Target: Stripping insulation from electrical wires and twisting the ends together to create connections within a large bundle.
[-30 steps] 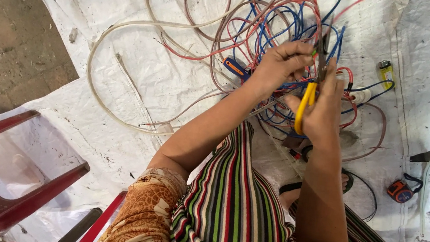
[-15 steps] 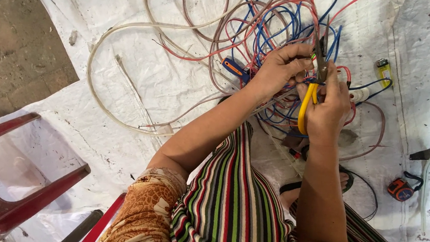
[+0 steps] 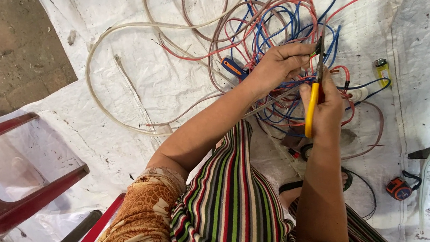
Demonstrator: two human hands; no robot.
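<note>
At nine o'clock a dark red plastic chair (image 3: pixel 17 192) stands on the white sheet (image 3: pixel 125 77). Your left hand (image 3: pixel 277 64) pinches a wire from the tangle of wires (image 3: pixel 280 28) at twelve. Your right hand (image 3: pixel 327 112) grips the yellow-handled pliers (image 3: pixel 312 109), tips touching that wire.

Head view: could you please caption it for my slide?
Right hand grips yellow-handled pliers; left hand holds tangled wires.

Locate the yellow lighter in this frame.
In the head view the yellow lighter lies on the white sheet at upper right, just right of the wire tangle and beyond the right hand gripping yellow-handled pliers.
</note>
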